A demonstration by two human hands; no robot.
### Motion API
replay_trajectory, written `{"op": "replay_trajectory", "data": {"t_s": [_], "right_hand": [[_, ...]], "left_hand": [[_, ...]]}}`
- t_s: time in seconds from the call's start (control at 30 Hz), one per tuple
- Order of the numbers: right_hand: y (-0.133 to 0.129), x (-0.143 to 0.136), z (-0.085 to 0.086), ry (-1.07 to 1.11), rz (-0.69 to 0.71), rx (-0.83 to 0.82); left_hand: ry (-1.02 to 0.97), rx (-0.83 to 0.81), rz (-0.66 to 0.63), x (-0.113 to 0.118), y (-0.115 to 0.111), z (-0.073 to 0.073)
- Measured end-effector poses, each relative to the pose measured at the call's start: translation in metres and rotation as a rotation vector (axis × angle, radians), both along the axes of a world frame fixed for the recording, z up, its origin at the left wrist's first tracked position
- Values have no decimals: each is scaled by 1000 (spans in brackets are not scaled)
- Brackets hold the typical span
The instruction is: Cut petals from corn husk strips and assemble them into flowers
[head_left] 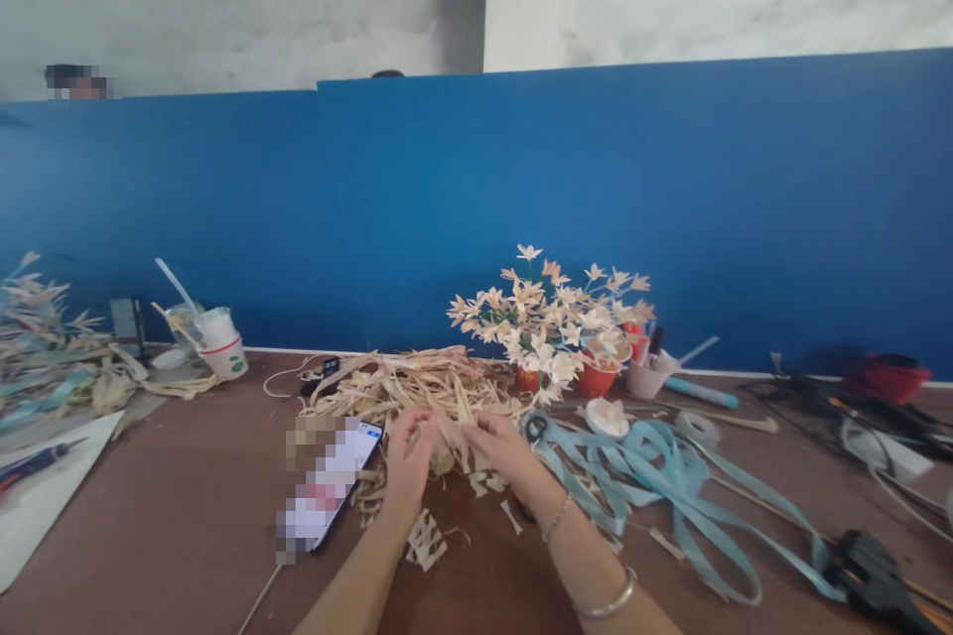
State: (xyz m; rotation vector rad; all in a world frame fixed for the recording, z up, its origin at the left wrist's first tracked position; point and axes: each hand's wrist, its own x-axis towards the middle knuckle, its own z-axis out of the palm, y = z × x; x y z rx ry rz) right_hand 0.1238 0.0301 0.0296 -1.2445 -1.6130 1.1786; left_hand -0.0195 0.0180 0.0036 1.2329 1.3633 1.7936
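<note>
One pale cream, tapered strip of dried husk (463, 405) lies at eleven o'clock from the fingers of the right hand (500, 444), its long axis running roughly twelve to six; that hand is the nearer, and its fingers appear to pinch the strip's lower end. At eight o'clock from the strip is the left hand (409, 456), fingers curled close together; whether they grip anything, I cannot tell. Beyond both spreads one loose heap of tan, papery husk (379, 392) on the brown counter (223, 476). Counted from between the hands: one slim, lit phone (349, 461) near nine, one white, red-rimmed paper cup (229, 360) at ten, two red pots (596, 379) at two under uncountable cream, star-shaped flowers (525, 298), and one translucent tape roll (704, 437) at three.
</note>
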Motion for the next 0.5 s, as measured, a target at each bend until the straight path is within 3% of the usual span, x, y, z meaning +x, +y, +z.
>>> {"op": "replay_trajectory", "data": {"t_s": [0.17, 0.27, 0.33, 0.5], "right_hand": [[20, -5, 2, -252, -207, 189], [24, -16, 7, -486, -328, 418], [24, -28, 8, -633, -293, 505], [26, -51, -1, -456, -142, 283]], "left_hand": [[-93, -55, 278, -19, 8, -4], [-101, -22, 286, -20, 13, -10], [-93, -4, 282, -20, 16, -15], [-72, 0, 269, -21, 18, -19]]}}
